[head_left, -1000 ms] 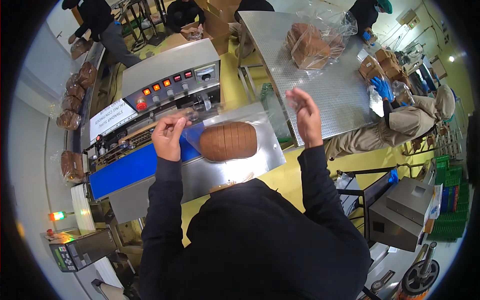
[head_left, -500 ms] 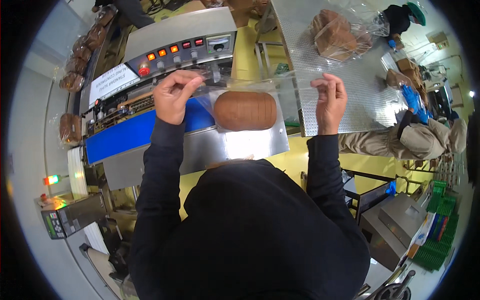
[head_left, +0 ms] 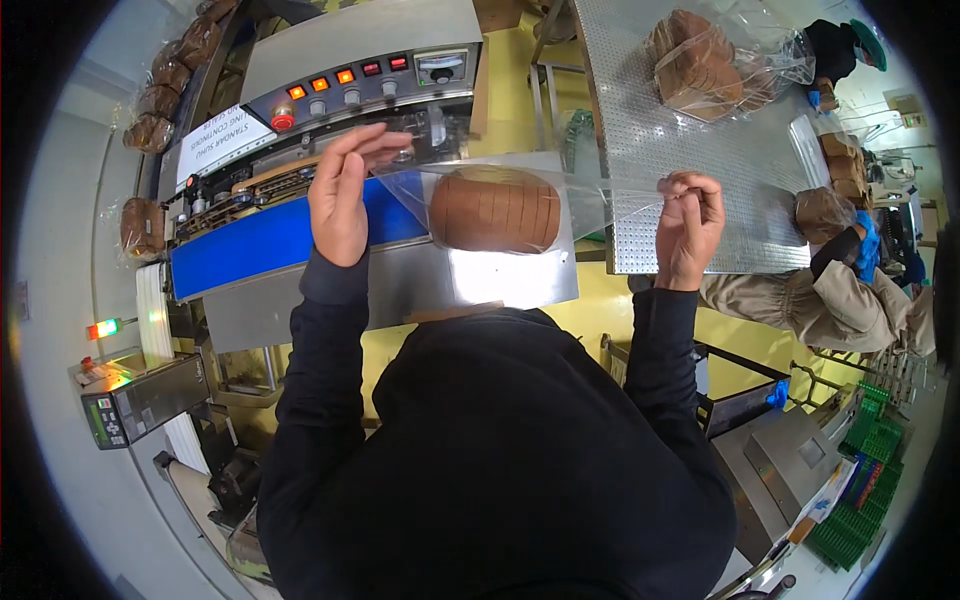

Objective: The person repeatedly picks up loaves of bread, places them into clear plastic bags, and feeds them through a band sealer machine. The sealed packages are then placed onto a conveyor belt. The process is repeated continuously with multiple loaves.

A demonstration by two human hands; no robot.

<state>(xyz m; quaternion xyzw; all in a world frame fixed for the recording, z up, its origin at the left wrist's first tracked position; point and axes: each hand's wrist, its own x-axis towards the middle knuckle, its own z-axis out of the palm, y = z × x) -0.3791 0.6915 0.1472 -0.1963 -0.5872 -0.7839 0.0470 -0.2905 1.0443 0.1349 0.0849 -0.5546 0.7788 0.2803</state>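
Observation:
A sliced brown loaf (head_left: 495, 208) lies in a clear plastic bag (head_left: 612, 204) above a shiny steel plate (head_left: 515, 285). My right hand (head_left: 690, 225) is closed in a pinch on the bag's right edge, and the film stretches taut from it toward the loaf. At the bag's upper left corner is my left hand (head_left: 343, 200), open, its fingers stretched to the right and its thumb apart. Whether the left fingers touch the film cannot be made out.
Ahead on the left stands a sealing machine (head_left: 365, 45) with lit buttons and a blue conveyor belt (head_left: 290, 248). More bagged loaves (head_left: 700, 65) rest on a perforated steel table (head_left: 640, 150). At far right, a person in beige (head_left: 840, 305) with blue gloves handles a loaf.
My left fingers have gone from a pinch to stretched out. My right hand has moved right and slightly nearer, pulling the film along. The co-worker's gloved hand has moved nearer.

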